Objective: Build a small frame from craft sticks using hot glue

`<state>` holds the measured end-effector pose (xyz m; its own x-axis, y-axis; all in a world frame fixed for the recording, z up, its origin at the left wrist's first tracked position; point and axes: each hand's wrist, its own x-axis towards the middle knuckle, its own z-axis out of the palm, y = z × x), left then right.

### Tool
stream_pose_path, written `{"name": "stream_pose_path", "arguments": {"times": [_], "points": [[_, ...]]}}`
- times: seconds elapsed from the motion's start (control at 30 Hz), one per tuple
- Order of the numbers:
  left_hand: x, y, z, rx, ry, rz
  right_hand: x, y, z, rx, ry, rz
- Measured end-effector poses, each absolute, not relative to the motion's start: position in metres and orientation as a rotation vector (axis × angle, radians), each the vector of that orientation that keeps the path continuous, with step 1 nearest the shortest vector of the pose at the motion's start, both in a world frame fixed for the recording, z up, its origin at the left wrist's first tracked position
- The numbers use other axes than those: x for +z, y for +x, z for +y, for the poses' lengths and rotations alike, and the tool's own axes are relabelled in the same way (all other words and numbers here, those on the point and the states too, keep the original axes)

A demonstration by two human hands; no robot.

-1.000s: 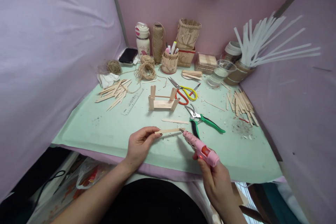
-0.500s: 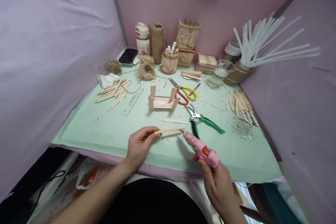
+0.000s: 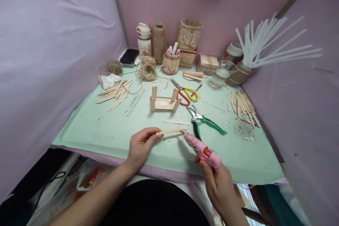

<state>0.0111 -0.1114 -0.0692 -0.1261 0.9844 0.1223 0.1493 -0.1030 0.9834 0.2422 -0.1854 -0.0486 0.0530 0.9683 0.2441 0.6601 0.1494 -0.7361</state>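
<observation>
My left hand [image 3: 141,145] pinches the left end of a wooden stick [image 3: 171,132] between thumb and fingers, above the green tabletop. Wrapped round a pink glue gun [image 3: 202,150] is my right hand [image 3: 218,180]; a small red light glows on the gun. The nozzle is at the stick's right end. Another stick [image 3: 176,122] lies flat just beyond. Farther back stands a small frame built of sticks [image 3: 164,101], with upright posts at its ends.
Green-handled pruners [image 3: 209,122] and scissors [image 3: 189,93] lie right of the frame. Loose sticks [image 3: 116,93] and a ruler [image 3: 134,103] are left; more sticks [image 3: 243,106] lie right. Twine [image 3: 147,70], a bottle [image 3: 144,40] and a plastic cup [image 3: 221,74] stand behind.
The glue gun's nozzle has shifted slightly left along the stick. My left hand and the stick have barely moved.
</observation>
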Motion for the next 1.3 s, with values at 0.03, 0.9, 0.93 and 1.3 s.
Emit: {"name": "stream_pose_path", "arguments": {"times": [0.03,0.9,0.93,1.3], "points": [[-0.069,0.011,-0.112,1.324,1.337,1.362,-0.048,0.242,-0.185,0.514,-1.586,-1.682],[-0.074,0.009,-0.111,1.324,1.444,1.387,-0.06,0.248,-0.187,0.535,-1.591,-1.698],[-0.075,0.009,-0.111,1.329,1.467,1.391,-0.06,0.248,-0.187,0.537,-1.592,-1.702],[-0.072,0.011,-0.114,1.377,1.598,1.4,-0.046,0.258,-0.191,0.382,-1.711,-1.838]]}}
